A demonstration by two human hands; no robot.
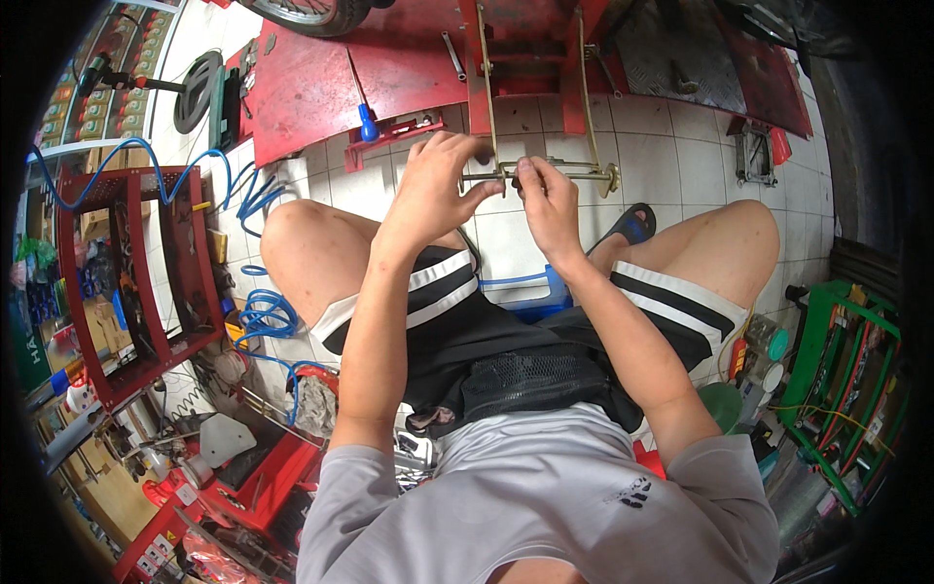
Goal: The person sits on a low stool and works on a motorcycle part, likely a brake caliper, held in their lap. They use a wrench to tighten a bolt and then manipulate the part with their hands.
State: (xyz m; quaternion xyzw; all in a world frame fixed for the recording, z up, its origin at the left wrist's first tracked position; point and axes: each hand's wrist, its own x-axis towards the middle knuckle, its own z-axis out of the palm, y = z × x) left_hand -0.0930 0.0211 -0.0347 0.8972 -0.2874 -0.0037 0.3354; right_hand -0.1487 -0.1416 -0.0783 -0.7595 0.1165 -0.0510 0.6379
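Observation:
A thin metal rod (pixel 584 176) runs crosswise in front of me, at the near ends of two brass-coloured bars (pixel 493 107) that come down from a red frame. A round brass-coloured disc (pixel 612 179) sits at its right end. My right hand (pixel 550 204) pinches the rod left of its middle, between thumb and fingers. Around the left end, my left hand (pixel 433 190) is curved with thumb and fingers apart; its thumb tip lies close to the rod, and whether it touches cannot be made out.
A blue-handled screwdriver (pixel 367 125) and a wrench (pixel 453 56) lie on the red platform (pixel 302 88) ahead. A red rack (pixel 146 282) and coiled blue hose (pixel 268 313) are at left, a green rack (pixel 846 380) at right. A blue stool (pixel 535 295) shows between my legs.

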